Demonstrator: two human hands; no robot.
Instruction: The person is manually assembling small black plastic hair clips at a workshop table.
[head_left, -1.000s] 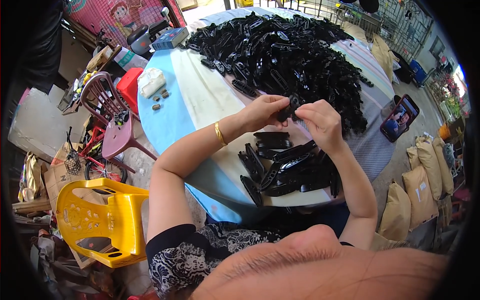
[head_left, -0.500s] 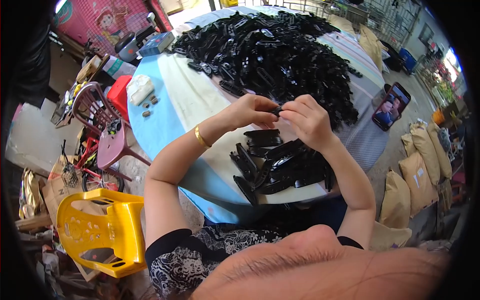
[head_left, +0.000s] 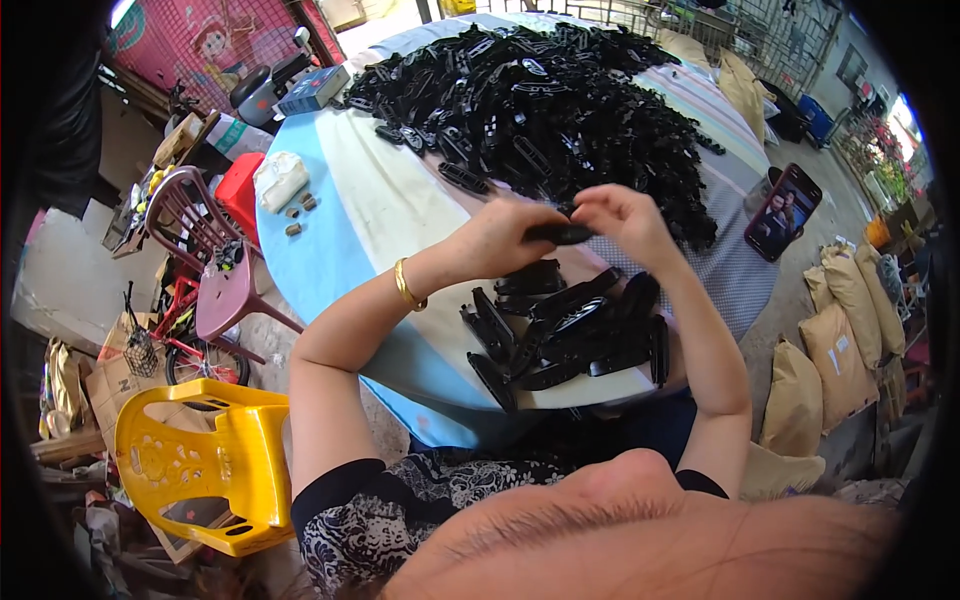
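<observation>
Over the middle of the cloth-covered tabletop [head_left: 395,190], the two hands met, raised in front of the body. The left hand [head_left: 492,238] had its fingers curled tightly around a long black piece [head_left: 562,233], which stuck out past the fingertips toward the right. The right hand [head_left: 628,228] came in from the other side, its fingers bent and drawn close together at the piece's far end; whether they gripped anything could not be told. A gold bracelet [head_left: 404,285] circled the left wrist, behind those fingers.

Just beyond the fingers spread a large heap of black parts [head_left: 530,110], reaching away toward the far edge. Nearer the body than the fingers, and below them, lay a smaller group of black pieces [head_left: 575,325], some side by side and some overlapping at angles.

Well to the left of the fingers sat a white bundle [head_left: 281,181], with a few small brown bits [head_left: 293,229] near it. Farther off on that side, beyond the bundle, was a blue box [head_left: 313,90]. Off to the right of the fingers, a phone [head_left: 783,212] stood tilted, its screen lit. Filled sacks [head_left: 836,365] rested on the floor farther right, and a yellow chair [head_left: 265,465] stood to the left, closer to the body.
</observation>
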